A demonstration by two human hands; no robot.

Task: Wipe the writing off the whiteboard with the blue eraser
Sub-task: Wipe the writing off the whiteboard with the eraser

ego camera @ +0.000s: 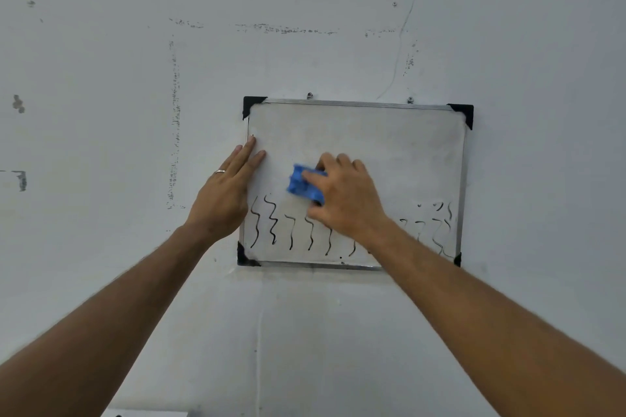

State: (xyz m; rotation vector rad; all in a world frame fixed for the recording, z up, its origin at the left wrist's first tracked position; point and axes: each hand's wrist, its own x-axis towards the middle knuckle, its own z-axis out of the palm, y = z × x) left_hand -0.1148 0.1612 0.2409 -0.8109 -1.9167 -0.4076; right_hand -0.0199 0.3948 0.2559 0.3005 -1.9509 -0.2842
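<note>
Wiping mid-board, the blue eraser [305,185] is gripped by the right hand [342,195] just above the remaining squiggles [271,223]; the whiteboard [389,132] is steadied by the flat, open left hand [225,191]. Firm, overlapping downward strokes are advised.

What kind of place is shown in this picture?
Probably a plain indoor room, perhaps a workroom; the exact kind cannot be told. A small whiteboard hangs from hooks on a scuffed, painted wall bearing old marks.
</note>
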